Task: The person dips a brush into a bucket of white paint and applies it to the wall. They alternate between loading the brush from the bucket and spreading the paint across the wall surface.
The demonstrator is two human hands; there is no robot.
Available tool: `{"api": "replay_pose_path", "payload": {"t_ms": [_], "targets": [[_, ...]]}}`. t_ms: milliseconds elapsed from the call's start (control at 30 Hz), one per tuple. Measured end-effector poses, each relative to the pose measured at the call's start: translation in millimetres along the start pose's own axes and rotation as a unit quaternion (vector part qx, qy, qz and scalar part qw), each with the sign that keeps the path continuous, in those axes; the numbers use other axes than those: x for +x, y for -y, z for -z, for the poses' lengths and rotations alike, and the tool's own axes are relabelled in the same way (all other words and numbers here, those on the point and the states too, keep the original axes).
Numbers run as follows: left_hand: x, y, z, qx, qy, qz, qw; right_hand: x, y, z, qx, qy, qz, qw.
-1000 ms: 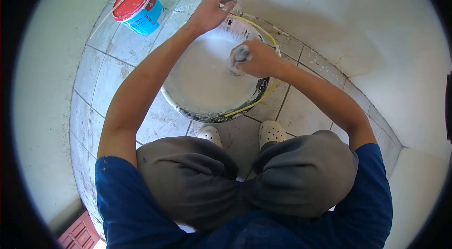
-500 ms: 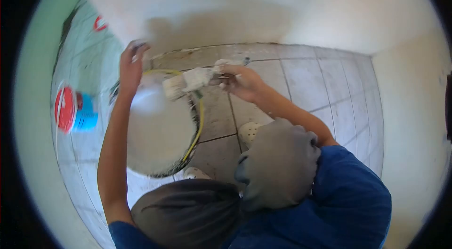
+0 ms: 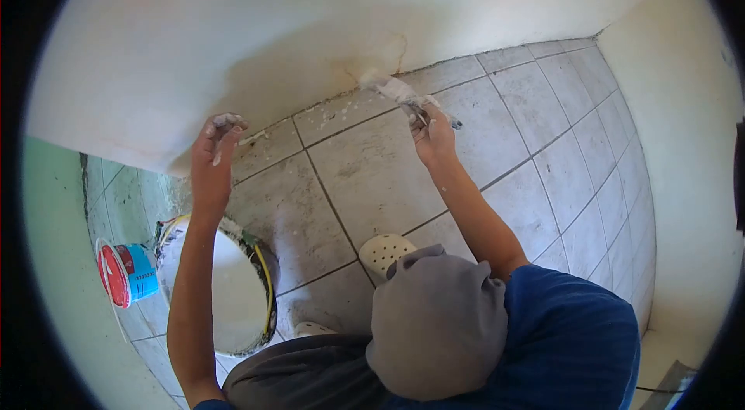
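Note:
My right hand (image 3: 434, 131) grips a paintbrush (image 3: 397, 91) coated in white paint. Its bristles are at the foot of the white wall (image 3: 326, 30), beside brownish stains near the floor line. My left hand (image 3: 217, 142) is raised close to the wall on the left, its fingers curled and smeared with white and grey; I cannot tell what, if anything, they hold. Below the left forearm stands a large bucket (image 3: 233, 294) of white paint with a yellow handle along its rim, partly hidden by that arm.
A small red and blue paint pail (image 3: 128, 274) with a pale handle stands left of the large bucket. Grey floor tiles (image 3: 372, 154) spotted with white drips run along the wall. A cream clog (image 3: 384, 253) is on my foot. Another wall (image 3: 687, 138) rises at right.
The paintbrush in my right hand has gone from over the bucket to the base of the wall. The view has turned rightward, so bucket and pail appear lower. My left hand stays raised.

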State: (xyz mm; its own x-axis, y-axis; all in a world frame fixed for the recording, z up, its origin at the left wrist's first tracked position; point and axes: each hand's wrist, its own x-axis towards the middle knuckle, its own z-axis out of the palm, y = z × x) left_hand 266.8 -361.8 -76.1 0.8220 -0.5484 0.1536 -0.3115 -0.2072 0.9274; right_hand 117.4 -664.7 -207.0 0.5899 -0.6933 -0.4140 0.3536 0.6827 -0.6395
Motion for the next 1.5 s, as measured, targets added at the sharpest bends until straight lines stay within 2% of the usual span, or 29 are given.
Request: {"api": "replay_pose_path", "payload": {"t_ms": [67, 133, 167, 267, 367, 433, 533, 633, 700, 767, 867, 967, 1067, 1133, 1200, 1300, 1400, 1500], "targets": [[8.9, -14.3, -24.1, -0.003, 0.005, 0.033, 0.999, 30.2, -4.5, 3.8, 0.002, -0.107, 0.058, 0.993], [17.2, -21.3, -40.1, -0.001, 0.016, 0.043, 0.999, 56.2, -7.2, -4.1, -0.059, -0.168, 0.104, 0.979], [20.4, -22.0, -46.1, 0.003, 0.021, 0.036, 0.999, 70.0, -7.4, -10.6, -0.089, -0.197, 0.126, 0.968], [26.6, -21.0, -56.8, 0.019, 0.03, 0.026, 0.999, 134.4, -12.0, -15.8, -0.068, -0.237, 0.145, 0.958], [28.4, -18.3, -60.6, 0.03, 0.031, 0.035, 0.998, 86.5, 58.8, -67.1, 0.003, -0.131, 0.163, 0.978], [31.2, -14.5, -63.5, 0.036, 0.035, 0.039, 0.998, 30.6, 106.8, -94.2, 0.066, -0.056, 0.216, 0.973], [34.0, -9.6, -70.0, 0.041, 0.045, 0.048, 0.997, -11.8, 141.5, -116.8, 0.136, -0.02, 0.273, 0.952], [38.1, -13.7, -78.9, 0.038, 0.059, 0.057, 0.996, 33.1, 97.4, -95.4, 0.092, -0.053, 0.262, 0.959], [40.8, -13.1, -84.4, 0.034, 0.06, 0.055, 0.996, 107.3, 20.6, -44.4, 0.008, -0.118, 0.263, 0.958], [40.3, -16.9, -86.4, 0.044, 0.062, 0.046, 0.996, 110.6, -13.9, -15.9, -0.031, -0.226, 0.174, 0.958], [38.6, -16.8, -82.0, 0.063, 0.061, 0.042, 0.995, 91.8, -16.4, 0.2, -0.015, -0.293, 0.101, 0.951], [34.6, -9.4, -77.0, 0.061, 0.063, 0.054, 0.995, 96.1, -7.3, -13.0, 0.019, -0.228, 0.138, 0.964], [35.4, -5.8, -75.5, 0.068, 0.068, 0.05, 0.994, 107.0, 34.0, -51.4, -0.045, -0.164, 0.12, 0.978], [35.2, -4.2, -74.4, 0.071, 0.069, 0.044, 0.994, 49.8, 83.7, -101.1, 0.074, -0.088, 0.204, 0.972], [36.7, -2.7, -75.4, 0.064, 0.069, 0.037, 0.995, 12.1, 117.0, -124.7, 0.132, -0.005, 0.235, 0.963], [34.7, -8.3, -80.0, 0.074, 0.076, 0.045, 0.993, -18.3, 123.6, -141.1, 0.125, 0.057, 0.284, 0.949], [33.6, 0.9, -82.1, 0.063, 0.087, 0.031, 0.994, 27.9, 61.0, -114.8, 0.005, -0.052, 0.219, 0.974], [30.2, -5.2, -79.2, 0.058, 0.095, 0.025, 0.993, 64.9, -20.0, -58.4, -0.061, -0.122, 0.194, 0.971]]}}
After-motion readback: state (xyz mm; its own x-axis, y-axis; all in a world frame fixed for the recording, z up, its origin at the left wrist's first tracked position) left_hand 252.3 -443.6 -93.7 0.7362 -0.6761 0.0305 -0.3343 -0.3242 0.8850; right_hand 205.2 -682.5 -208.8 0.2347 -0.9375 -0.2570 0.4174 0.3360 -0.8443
